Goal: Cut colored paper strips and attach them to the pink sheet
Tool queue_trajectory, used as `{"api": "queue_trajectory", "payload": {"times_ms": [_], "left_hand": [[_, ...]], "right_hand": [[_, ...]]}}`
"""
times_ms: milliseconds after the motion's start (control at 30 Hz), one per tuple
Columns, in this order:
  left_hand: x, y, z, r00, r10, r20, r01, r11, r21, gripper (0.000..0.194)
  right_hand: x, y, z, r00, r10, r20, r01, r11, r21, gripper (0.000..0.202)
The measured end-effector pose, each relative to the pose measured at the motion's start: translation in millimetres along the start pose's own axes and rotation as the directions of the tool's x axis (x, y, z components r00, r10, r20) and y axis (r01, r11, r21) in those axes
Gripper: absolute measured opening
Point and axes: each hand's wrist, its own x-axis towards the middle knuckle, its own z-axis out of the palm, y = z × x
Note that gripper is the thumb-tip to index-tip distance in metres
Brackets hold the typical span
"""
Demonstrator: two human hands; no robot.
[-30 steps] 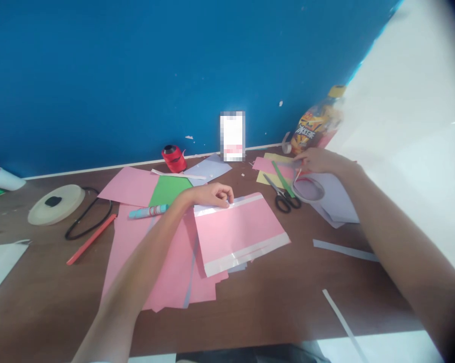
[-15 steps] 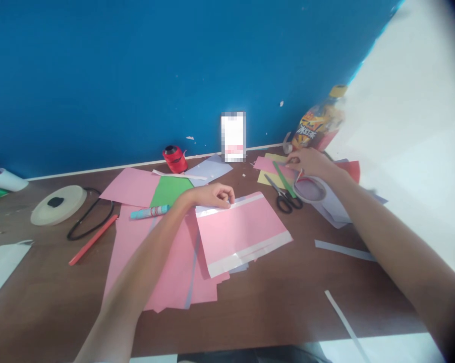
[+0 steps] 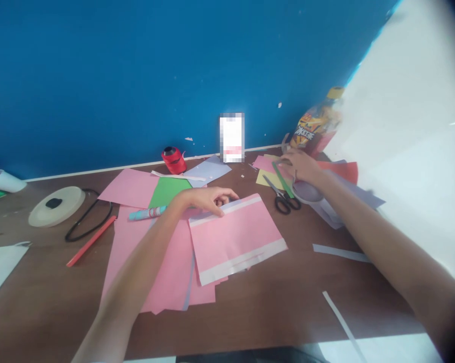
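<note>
A pink paper sheet (image 3: 235,232) with white strips along its upper and lower edges lies over larger pink papers (image 3: 152,272). My left hand (image 3: 212,199) is at its upper edge, thumb on the front and fingers curled behind the edge. My right hand (image 3: 301,164) reaches to the back right, over small pink and yellow papers (image 3: 267,177). Its fingers are bent and apart, and I make out nothing between them. Just below it lie a white ring-shaped roll (image 3: 306,192), a green strip (image 3: 283,179) and black-handled scissors (image 3: 283,204).
A glue stick (image 3: 147,213), red thread spool (image 3: 174,161) and green paper (image 3: 169,191) lie to the left. Further left are a round lid (image 3: 57,206), black cord (image 3: 70,237) and red stick (image 3: 91,242). A bottle (image 3: 313,123) leans at the right wall. White strips (image 3: 341,253) lie front right.
My left hand has loosened from a tighter pinch, its fingers now straighter. The pink sheet has shifted slightly left and toward me. My right hand has moved slightly, its fingers lower over the papers.
</note>
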Motion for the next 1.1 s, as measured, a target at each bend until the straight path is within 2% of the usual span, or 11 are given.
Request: {"api": "queue_trajectory", "payload": {"times_ms": [100, 200, 333, 533, 767, 933, 1100], "left_hand": [[0.8, 4.3, 2.7, 0.998, 0.066, 0.002, -0.066, 0.998, 0.021, 0.055], [4.2, 8.6, 8.8, 0.995, 0.066, -0.073, -0.061, 0.995, 0.078, 0.022], [11.1, 11.3, 16.6, 0.971, 0.098, -0.217, -0.059, 0.982, 0.178, 0.035], [14.4, 6.1, 14.3, 0.964, 0.100, -0.245, -0.075, 0.991, 0.111, 0.038], [15.5, 1.6, 14.5, 0.948, 0.095, -0.304, -0.077, 0.994, 0.072, 0.038], [17.9, -1.1, 15.5, 0.949, 0.093, -0.302, -0.088, 0.996, 0.029, 0.037], [22.2, -5.2, 16.9, 0.942, 0.093, -0.323, -0.089, 0.996, 0.027, 0.037]], "right_hand": [[-0.5, -1.9, 0.3, 0.999, 0.000, -0.049, 0.001, 1.000, 0.018, 0.028], [-0.4, -3.8, 1.2, 0.995, 0.021, -0.094, -0.016, 0.998, 0.057, 0.022], [2.3, -5.1, 6.2, 0.988, 0.099, -0.116, -0.090, 0.992, 0.085, 0.021], [8.3, -2.9, 16.9, 0.971, 0.177, -0.161, -0.171, 0.984, 0.048, 0.025], [7.3, -7.1, 20.3, 0.981, 0.102, -0.166, -0.102, 0.995, 0.009, 0.030], [7.9, -12.9, 22.8, 0.990, 0.037, -0.136, -0.034, 0.999, 0.021, 0.032], [5.0, -19.3, 30.5, 0.975, 0.082, -0.204, -0.069, 0.995, 0.068, 0.043]]}}
